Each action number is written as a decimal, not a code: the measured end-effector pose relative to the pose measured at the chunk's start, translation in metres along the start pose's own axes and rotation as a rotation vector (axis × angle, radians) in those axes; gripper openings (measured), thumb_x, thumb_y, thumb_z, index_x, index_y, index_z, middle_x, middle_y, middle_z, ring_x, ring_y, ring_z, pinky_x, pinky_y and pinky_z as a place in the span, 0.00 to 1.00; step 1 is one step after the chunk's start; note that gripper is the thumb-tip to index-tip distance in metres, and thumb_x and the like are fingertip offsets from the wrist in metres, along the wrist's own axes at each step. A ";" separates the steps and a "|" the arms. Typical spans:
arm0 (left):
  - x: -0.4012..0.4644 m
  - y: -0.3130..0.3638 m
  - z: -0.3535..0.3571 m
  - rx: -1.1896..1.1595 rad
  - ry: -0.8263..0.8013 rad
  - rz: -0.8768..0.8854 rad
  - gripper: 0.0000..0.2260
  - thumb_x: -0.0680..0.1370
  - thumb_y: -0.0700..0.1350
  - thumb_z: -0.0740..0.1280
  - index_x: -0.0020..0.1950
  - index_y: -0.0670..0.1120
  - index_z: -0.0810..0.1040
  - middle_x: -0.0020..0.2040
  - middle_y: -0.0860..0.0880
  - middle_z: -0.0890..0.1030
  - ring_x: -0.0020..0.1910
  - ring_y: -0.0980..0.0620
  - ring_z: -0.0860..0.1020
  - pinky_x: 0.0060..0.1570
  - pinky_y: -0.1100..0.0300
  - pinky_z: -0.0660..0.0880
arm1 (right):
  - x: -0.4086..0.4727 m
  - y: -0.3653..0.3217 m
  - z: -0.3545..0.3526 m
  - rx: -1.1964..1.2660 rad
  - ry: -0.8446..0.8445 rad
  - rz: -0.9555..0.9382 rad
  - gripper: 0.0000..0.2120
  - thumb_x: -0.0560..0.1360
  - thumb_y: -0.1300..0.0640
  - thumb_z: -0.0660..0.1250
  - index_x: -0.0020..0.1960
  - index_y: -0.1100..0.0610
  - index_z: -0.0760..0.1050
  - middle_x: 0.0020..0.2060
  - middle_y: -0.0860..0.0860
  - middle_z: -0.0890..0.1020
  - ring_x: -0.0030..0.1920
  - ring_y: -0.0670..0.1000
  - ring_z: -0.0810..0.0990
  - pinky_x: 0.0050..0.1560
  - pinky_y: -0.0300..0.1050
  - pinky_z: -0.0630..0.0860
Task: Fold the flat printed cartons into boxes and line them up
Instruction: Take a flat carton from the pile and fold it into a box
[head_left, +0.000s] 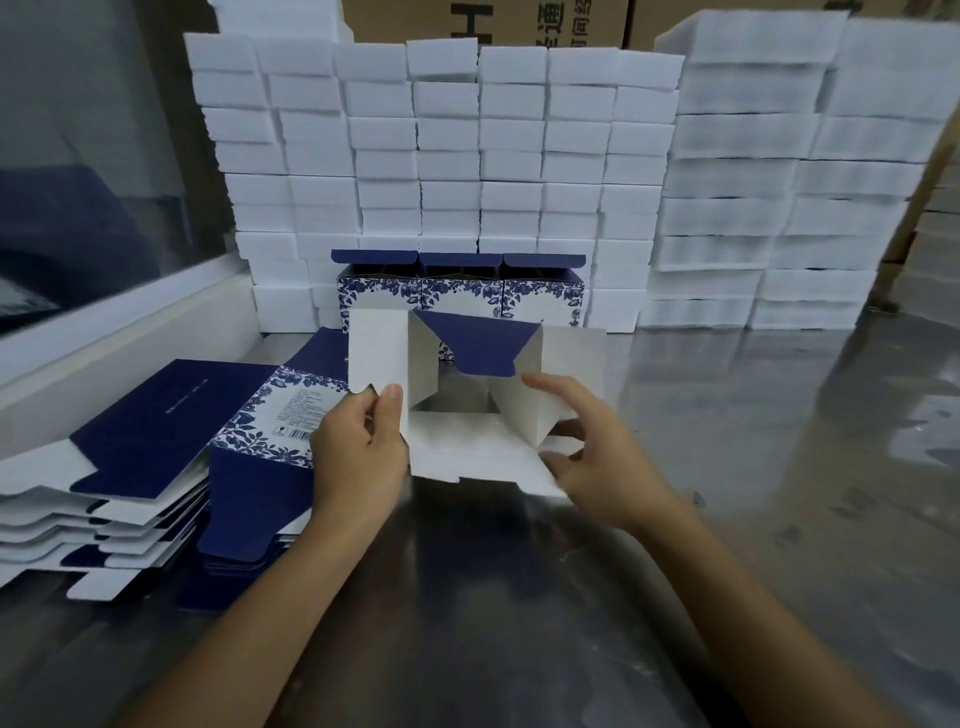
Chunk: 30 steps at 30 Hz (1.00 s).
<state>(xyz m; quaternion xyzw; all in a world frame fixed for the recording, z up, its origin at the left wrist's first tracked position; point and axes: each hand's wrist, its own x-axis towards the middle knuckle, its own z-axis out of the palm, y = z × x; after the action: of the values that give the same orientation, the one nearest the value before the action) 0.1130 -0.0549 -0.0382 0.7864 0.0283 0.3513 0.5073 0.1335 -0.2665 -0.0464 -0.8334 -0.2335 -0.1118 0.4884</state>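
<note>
Pinched at its left flap by the left hand (358, 447), the carton (467, 410) (light, easily creased) is held above the table (727, 467); the right hand (597, 447) grips its right panel near 3 boxes (460, 293).

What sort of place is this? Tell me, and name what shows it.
Probably a packing station in a factory or warehouse. White foam blocks are stacked in walls behind a metal table, flat cartons lie piled at the left, three folded boxes stand in a row, and brown shipping cartons sit behind.
</note>
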 end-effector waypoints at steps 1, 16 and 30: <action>0.000 -0.001 0.000 0.001 -0.003 -0.014 0.20 0.83 0.47 0.61 0.31 0.45 0.65 0.27 0.50 0.68 0.28 0.56 0.67 0.28 0.66 0.62 | 0.000 0.000 0.001 -0.033 -0.051 -0.002 0.40 0.74 0.69 0.71 0.61 0.25 0.63 0.58 0.21 0.65 0.57 0.42 0.75 0.46 0.33 0.80; -0.013 0.003 0.009 -0.053 -0.138 0.031 0.09 0.82 0.53 0.60 0.43 0.54 0.73 0.37 0.53 0.79 0.36 0.50 0.79 0.39 0.42 0.79 | 0.001 -0.006 0.006 0.111 0.477 -0.030 0.16 0.76 0.58 0.74 0.51 0.37 0.76 0.43 0.27 0.81 0.49 0.37 0.81 0.42 0.28 0.76; -0.011 -0.005 0.012 -0.003 -0.059 -0.031 0.19 0.79 0.46 0.66 0.30 0.40 0.75 0.25 0.44 0.78 0.28 0.46 0.79 0.33 0.56 0.74 | -0.002 -0.011 0.036 0.031 0.518 -0.061 0.07 0.73 0.56 0.75 0.40 0.52 0.78 0.45 0.44 0.77 0.48 0.44 0.78 0.43 0.42 0.78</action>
<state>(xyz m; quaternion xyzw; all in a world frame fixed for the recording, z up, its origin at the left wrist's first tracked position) 0.1132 -0.0657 -0.0507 0.7951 0.0252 0.3200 0.5146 0.1248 -0.2316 -0.0565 -0.7620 -0.1275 -0.3325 0.5408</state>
